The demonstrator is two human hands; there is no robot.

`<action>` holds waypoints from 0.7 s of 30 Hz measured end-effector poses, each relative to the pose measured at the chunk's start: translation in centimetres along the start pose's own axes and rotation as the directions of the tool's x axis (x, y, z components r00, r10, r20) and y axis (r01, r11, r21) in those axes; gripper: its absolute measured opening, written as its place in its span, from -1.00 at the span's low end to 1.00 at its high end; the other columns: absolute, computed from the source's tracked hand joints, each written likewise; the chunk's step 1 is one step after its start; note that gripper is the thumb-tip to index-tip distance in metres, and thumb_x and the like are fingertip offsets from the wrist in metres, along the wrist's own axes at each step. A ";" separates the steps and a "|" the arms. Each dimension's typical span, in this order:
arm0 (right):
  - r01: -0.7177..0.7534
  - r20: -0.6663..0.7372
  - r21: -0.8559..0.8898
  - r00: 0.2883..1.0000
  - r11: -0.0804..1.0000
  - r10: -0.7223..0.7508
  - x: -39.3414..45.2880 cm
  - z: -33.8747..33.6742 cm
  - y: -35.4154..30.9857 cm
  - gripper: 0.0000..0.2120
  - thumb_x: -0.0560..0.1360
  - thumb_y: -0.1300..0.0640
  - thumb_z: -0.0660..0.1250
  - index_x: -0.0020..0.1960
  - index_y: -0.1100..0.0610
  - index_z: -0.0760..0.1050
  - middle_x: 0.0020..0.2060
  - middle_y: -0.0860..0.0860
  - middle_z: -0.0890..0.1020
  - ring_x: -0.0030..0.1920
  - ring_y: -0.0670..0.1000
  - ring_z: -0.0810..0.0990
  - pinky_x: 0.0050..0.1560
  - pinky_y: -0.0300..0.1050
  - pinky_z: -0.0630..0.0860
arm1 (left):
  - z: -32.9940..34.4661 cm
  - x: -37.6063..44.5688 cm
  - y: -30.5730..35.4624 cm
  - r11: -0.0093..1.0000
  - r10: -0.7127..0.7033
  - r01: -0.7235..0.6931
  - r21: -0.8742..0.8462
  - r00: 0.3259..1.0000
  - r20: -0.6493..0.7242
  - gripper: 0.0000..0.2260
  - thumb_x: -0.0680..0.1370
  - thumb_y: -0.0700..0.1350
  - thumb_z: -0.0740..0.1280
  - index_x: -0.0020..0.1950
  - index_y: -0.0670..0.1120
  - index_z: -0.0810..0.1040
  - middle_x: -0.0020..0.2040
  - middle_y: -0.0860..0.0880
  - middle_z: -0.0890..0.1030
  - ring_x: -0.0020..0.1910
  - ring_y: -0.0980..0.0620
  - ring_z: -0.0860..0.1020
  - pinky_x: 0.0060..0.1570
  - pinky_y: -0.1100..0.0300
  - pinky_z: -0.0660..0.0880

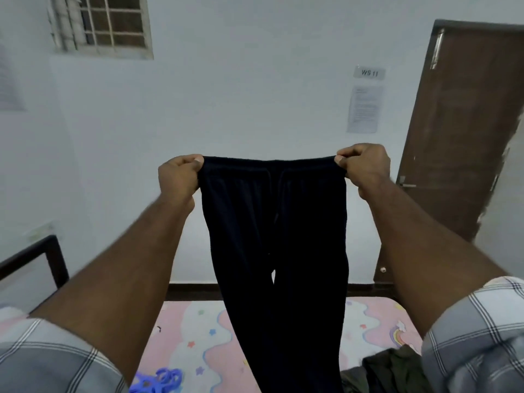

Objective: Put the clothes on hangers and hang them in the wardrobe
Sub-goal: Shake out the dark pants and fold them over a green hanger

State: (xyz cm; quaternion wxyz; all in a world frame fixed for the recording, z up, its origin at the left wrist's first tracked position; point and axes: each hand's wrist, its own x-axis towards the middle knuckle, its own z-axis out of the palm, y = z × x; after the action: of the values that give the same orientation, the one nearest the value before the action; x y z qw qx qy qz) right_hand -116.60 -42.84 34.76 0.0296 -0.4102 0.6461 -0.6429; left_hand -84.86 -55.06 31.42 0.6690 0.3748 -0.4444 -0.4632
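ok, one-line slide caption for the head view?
Left hand and right hand hold dark trousers up by the waistband above the bed.

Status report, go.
Left hand and right hand grip trousers at waistband, held up over bed. Blue hangers untouched. Nothing blocking.

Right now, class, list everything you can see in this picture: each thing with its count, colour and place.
trousers: one, black, held up by the waistband, legs hanging to the bed
bed sheet: one, pink and white with stars, bottom centre
hangers: a bunch, count unclear, blue, on the sheet, bottom left
dark clothes: a heap, olive-dark, on the sheet, bottom right
door: one, brown, right
WS 11 sign: one, grey, on the wall beside the door
paper notice: one, white, below the sign
window: one, barred, top left
bed frame: one, black, left
hands: left and right, each gripping a waistband end
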 end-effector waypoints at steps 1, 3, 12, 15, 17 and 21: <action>0.026 -0.017 0.007 1.000 1.000 -0.026 -0.6 -0.6 -0.7 -0.89 0.43 0.21 0.53 -0.15 0.02 0.68 -0.18 -0.06 0.70 -0.13 -0.04 0.69 -0.01 -0.09 0.67 | -0.1 -0.6 0.9 1.000 0.022 -0.022 -0.008 1.000 -0.004 -0.89 0.53 -0.30 0.38 -0.05 -0.16 0.69 -0.04 -0.13 0.71 -0.14 -0.03 0.66 -0.04 0.08 0.66; 0.030 0.010 -0.030 1.000 0.999 -0.030 -2.1 -1.5 -1.7 -0.89 0.42 0.23 0.52 -0.15 0.03 0.68 -0.16 -0.04 0.71 -0.15 -0.06 0.67 -0.06 -0.15 0.64 | -0.7 -1.8 2.1 0.999 0.023 -0.024 0.038 0.999 0.034 -0.90 0.54 -0.29 0.38 -0.07 -0.15 0.68 -0.03 -0.15 0.70 -0.12 -0.05 0.65 -0.06 0.07 0.66; 0.084 0.026 -0.053 0.996 0.995 -0.083 -6.1 -2.7 -7.5 -0.90 0.40 0.22 0.55 -0.12 0.06 0.70 -0.15 -0.03 0.71 -0.12 -0.07 0.67 -0.01 -0.18 0.63 | -4.5 -3.1 6.3 0.994 0.009 -0.016 0.104 0.997 0.070 -0.88 0.54 -0.32 0.37 -0.14 -0.14 0.64 -0.07 -0.12 0.68 -0.12 -0.07 0.66 -0.19 0.14 0.63; 0.104 -0.024 -0.058 0.994 0.993 -0.105 -7.5 -1.6 -9.3 -0.91 0.41 0.20 0.55 -0.09 0.06 0.71 -0.17 -0.07 0.70 -0.12 -0.09 0.67 0.01 -0.18 0.62 | -6.9 -2.3 7.2 0.991 0.072 -0.073 0.110 0.997 0.015 -0.88 0.52 -0.30 0.38 -0.17 -0.12 0.65 -0.08 -0.12 0.69 -0.11 -0.07 0.67 -0.10 0.09 0.66; 0.167 -0.122 -0.014 0.978 0.986 -0.167 -8.2 -0.8 -11.1 -0.89 0.43 0.15 0.54 -0.04 0.05 0.71 -0.15 -0.09 0.69 -0.09 -0.12 0.66 0.04 -0.24 0.60 | -8.0 -1.4 8.5 0.993 0.111 -0.111 0.051 0.994 -0.008 -0.87 0.51 -0.29 0.38 -0.18 -0.11 0.65 -0.11 -0.10 0.69 -0.15 -0.04 0.65 -0.12 0.12 0.64; 0.133 -0.017 -0.063 0.991 0.989 -0.134 -9.6 1.0 -12.3 -0.90 0.42 0.20 0.53 -0.07 0.08 0.70 -0.14 -0.05 0.69 -0.19 -0.12 0.64 -0.16 -0.28 0.55 | -9.0 -0.1 10.1 0.997 0.061 -0.064 0.052 0.997 0.056 -0.87 0.50 -0.32 0.40 -0.19 -0.14 0.66 -0.15 -0.12 0.68 -0.20 -0.07 0.63 -0.11 0.09 0.65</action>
State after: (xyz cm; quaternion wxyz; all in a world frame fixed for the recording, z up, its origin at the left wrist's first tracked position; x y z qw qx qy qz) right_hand -103.59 -36.17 40.41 -0.0329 -0.4465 0.6372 -0.6274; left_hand -73.51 -51.25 37.72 0.6606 0.3659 -0.4861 -0.4398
